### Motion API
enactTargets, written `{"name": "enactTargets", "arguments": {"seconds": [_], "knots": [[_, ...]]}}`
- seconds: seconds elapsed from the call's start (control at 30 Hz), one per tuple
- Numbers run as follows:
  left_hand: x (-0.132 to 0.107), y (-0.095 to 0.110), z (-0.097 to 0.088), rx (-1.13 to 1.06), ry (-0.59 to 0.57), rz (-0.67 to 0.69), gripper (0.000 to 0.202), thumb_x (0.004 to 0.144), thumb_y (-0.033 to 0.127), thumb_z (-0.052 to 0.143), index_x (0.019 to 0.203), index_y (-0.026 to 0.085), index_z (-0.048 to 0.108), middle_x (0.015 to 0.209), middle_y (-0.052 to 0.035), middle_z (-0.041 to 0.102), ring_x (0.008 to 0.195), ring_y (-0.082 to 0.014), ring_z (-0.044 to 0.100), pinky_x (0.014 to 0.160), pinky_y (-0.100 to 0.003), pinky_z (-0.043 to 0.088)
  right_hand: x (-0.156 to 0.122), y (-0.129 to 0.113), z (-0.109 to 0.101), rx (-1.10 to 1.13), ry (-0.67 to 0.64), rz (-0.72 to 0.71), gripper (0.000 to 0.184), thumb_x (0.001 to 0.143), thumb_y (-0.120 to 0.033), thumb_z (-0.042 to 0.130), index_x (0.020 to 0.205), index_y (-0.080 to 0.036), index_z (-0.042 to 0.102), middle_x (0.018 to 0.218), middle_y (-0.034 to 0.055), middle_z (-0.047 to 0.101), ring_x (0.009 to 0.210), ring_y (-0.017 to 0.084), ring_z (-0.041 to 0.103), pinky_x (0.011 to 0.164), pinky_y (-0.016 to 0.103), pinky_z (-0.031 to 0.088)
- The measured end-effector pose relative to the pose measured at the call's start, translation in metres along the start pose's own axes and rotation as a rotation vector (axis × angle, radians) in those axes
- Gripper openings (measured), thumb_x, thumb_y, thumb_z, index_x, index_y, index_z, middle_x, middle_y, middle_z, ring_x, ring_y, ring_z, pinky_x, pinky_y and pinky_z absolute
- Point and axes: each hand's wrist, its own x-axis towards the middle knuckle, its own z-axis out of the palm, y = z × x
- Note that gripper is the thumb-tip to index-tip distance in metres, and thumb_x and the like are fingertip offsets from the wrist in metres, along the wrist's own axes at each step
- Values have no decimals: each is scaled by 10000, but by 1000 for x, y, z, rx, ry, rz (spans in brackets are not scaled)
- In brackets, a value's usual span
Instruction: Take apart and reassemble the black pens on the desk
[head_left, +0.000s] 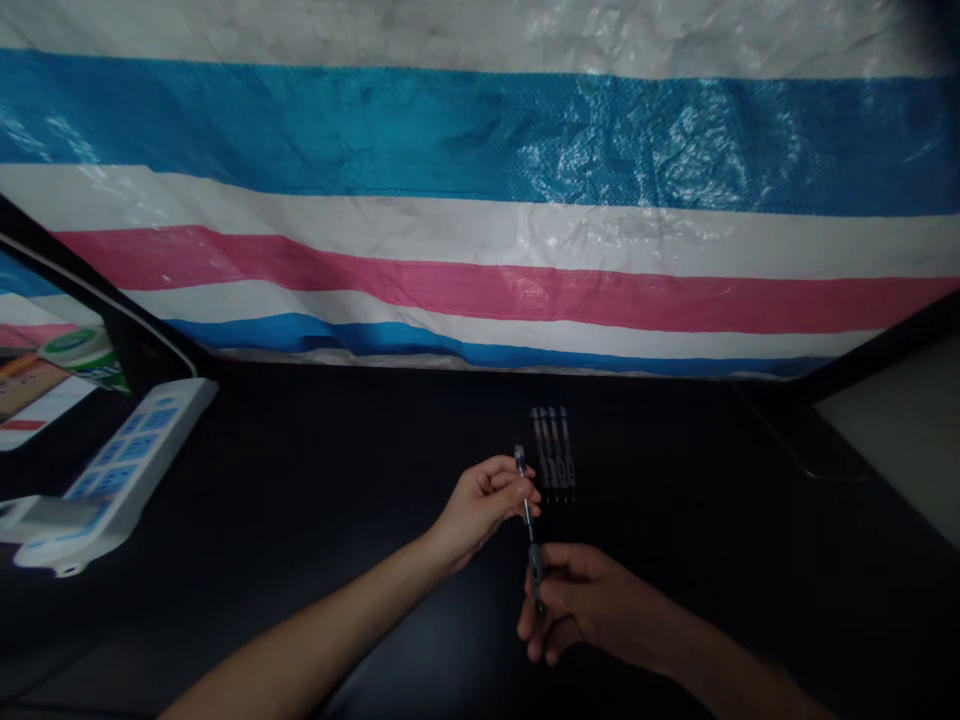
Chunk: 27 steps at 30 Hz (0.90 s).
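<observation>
A slim pen (527, 512) with a clear barrel and a dark lower part is held between my two hands above the black tabletop. My left hand (480, 508) is closed on the clear upper barrel, pinching it between thumb and fingers. Lower down and nearer to me, the fingers of my right hand (589, 600) grip the dark part. A narrow dark length shows between the two grips; whether the parts are joined there I cannot tell. Just beyond my hands, several similar pens (553, 455) lie side by side in a row, with their thin tips toward me.
At the left lies a white power strip (142, 465) with a plug or adapter (56, 518) at its near end. A green and white tub (81, 350) stands behind it. A striped plastic sheet (480, 130) hangs along the back edge of the black table (337, 450).
</observation>
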Motion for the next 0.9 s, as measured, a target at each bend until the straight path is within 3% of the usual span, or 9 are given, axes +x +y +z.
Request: {"name": "enactTargets", "arguments": {"seconds": [0.13, 0.23, 0.57, 0.9], "knots": [[2, 1, -2, -75, -2, -5, 319, 688, 288, 835, 850, 114, 622, 699, -24, 676, 611, -91, 627, 635, -203, 487, 0, 1, -1, -92, -43, 32, 222, 785, -247, 675, 879, -136, 506, 746, 90, 722, 574, 163, 689, 463, 193, 466], [4, 2, -4, -134, 2, -10, 314, 699, 277, 830, 854, 118, 607, 704, -17, 671, 626, -82, 621, 654, -195, 495, -2, -2, 0, -137, -90, 55, 255, 782, -268, 678, 900, -143, 490, 742, 94, 726, 506, 144, 665, 417, 163, 422], [9, 0, -13, -340, 23, -6, 262, 735, 235, 806, 856, 109, 611, 728, -25, 684, 635, -83, 650, 637, -174, 510, -3, -1, 2, -148, -172, 65, 287, 770, -287, 699, 877, -157, 466, 651, 50, 697, 465, 113, 627, 495, 186, 440], [6, 2, -9, -238, -14, 4, 266, 722, 240, 816, 834, 113, 610, 734, -24, 687, 646, -95, 666, 663, -193, 537, 0, 2, -2, -124, -97, 36, 342, 753, -345, 725, 869, -159, 463, 693, 72, 715, 451, 116, 618, 453, 190, 435]]}}
